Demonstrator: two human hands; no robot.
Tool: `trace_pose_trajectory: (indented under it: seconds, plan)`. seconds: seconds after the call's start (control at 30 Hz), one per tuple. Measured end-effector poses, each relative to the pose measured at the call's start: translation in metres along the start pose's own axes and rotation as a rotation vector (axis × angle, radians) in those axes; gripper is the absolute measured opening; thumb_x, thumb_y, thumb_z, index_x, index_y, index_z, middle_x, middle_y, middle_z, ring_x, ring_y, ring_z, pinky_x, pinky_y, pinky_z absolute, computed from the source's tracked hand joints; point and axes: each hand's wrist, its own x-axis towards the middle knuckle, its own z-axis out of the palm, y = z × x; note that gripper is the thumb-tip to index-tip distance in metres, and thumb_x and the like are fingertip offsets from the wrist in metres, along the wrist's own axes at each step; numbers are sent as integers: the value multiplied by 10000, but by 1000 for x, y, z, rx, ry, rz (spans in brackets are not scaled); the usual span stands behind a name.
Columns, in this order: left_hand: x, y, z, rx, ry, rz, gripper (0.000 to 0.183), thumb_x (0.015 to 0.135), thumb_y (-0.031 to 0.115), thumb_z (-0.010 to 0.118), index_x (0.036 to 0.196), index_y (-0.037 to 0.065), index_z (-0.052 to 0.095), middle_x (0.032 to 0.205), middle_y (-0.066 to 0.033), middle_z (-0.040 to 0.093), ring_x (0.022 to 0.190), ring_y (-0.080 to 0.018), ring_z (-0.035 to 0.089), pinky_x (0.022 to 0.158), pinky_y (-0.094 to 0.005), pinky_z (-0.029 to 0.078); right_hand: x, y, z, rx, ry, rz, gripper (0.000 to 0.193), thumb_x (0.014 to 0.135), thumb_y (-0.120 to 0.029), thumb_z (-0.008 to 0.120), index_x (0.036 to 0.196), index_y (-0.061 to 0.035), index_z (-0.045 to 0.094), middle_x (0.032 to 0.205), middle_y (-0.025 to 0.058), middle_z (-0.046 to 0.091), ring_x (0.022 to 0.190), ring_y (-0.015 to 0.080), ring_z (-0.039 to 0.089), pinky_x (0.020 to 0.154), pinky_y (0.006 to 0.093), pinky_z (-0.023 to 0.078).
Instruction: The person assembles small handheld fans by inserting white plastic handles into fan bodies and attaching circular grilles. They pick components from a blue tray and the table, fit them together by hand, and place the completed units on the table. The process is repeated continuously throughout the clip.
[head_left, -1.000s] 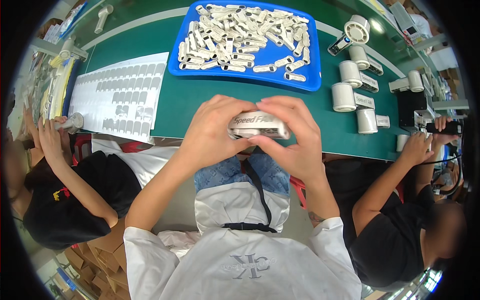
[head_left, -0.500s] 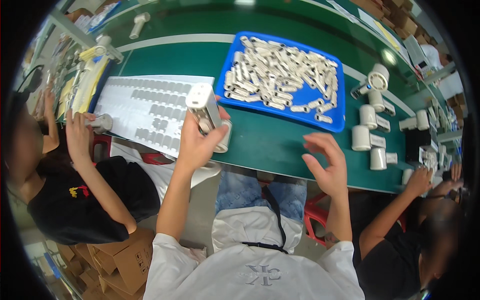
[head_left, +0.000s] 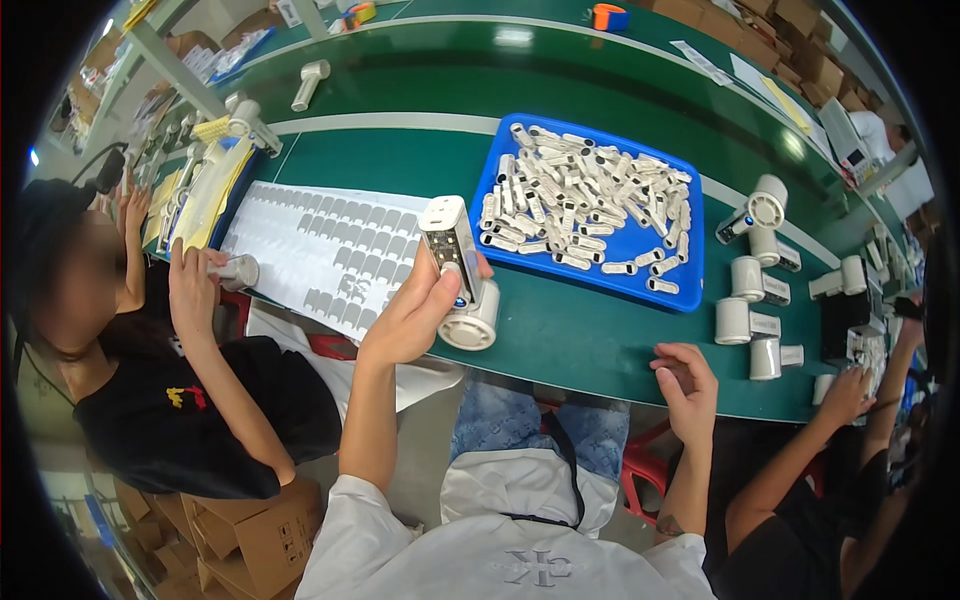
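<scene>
My left hand (head_left: 408, 318) is closed around the handle of a white handheld fan (head_left: 470, 325), tilted above the front of the green table. The fan's round head points down toward me, and its handle rises to a white end with small openings. A dark circuit board shows along the handle's exposed side, where my thumb rests. My right hand (head_left: 688, 388) hovers by the table's front edge, holding nothing, its fingers loosely bent and apart from the thumb. Beyond my hands, a blue tray (head_left: 497, 150) holds many small white oblong parts (head_left: 575, 190).
A sheet of grey die-cut stickers (head_left: 262, 235) lies left of the fan. Several white handheld fans (head_left: 745, 280) stand at the right, and another fan (head_left: 311, 85) lies at the far left. Co-workers sit on both sides, one with a hand (head_left: 192, 290) at a fan.
The view has shifted. My left hand has turned the fan, so its circuit board and round head show more. My right hand has drawn back toward me, its fingers bending more.
</scene>
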Motion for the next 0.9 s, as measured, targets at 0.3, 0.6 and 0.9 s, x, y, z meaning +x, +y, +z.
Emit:
trace_pose_trajectory:
  seconds: [0.3,0.6,0.9]
  plan:
    - [-1,2,7,29,86,-51,665,1042,312,435,1564,28,137,1108,-69,566,1020,-149,524,940,-294,404,-11,19,-7,104,45,34,250,889,48,607,1137,42,634,1114,117,607,960,177,642,853,275,508]
    - [2,3,7,-11,98,-47,603,1006,177,461,1521,-4,207,1207,-106,522,1119,-176,502,1000,-337,381,-13,24,-8,170,59,42,253,892,59,596,1143,50,628,1111,118,609,964,172,642,861,269,504]
    - [29,0,-14,202,285,-15,493,1007,219,531,1417,28,334,1039,-62,555,925,-125,537,835,-283,446,-16,14,-17,115,111,16,244,882,57,607,1122,31,648,1081,115,628,954,167,646,840,271,518]
